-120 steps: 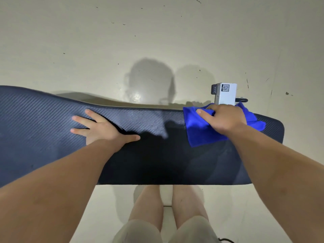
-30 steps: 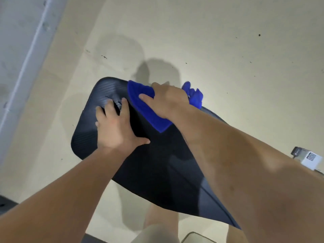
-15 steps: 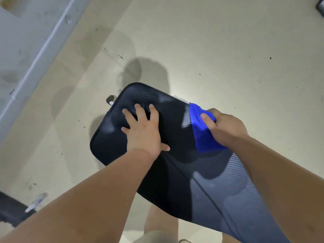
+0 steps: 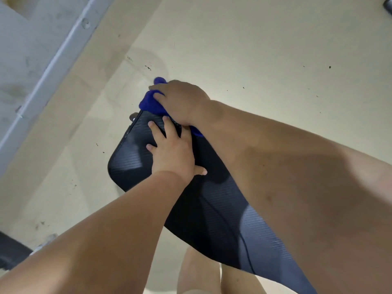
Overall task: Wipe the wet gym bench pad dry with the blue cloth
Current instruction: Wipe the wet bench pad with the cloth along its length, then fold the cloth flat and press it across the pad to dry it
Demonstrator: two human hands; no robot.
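Note:
The dark ribbed bench pad (image 4: 131, 160) runs diagonally from the upper middle down to the lower right. My left hand (image 4: 172, 151) lies flat on it near its far rounded end, fingers spread. Just beyond, my right hand (image 4: 180, 100) is closed on the bunched blue cloth (image 4: 149, 103) and presses it on the pad's far edge. Most of the cloth is hidden under that hand; a blue strip shows below the wrist. My right forearm crosses over the pad's right side.
Pale concrete floor (image 4: 265, 49) surrounds the bench. A grey metal beam (image 4: 53, 64) slants across the upper left. A dark object (image 4: 10, 251) sits at the lower left edge. My bare legs (image 4: 201, 274) show below the pad.
My right hand has swept the cloth from the pad's right side up and left to its far end edge. My left hand stays flat on the pad.

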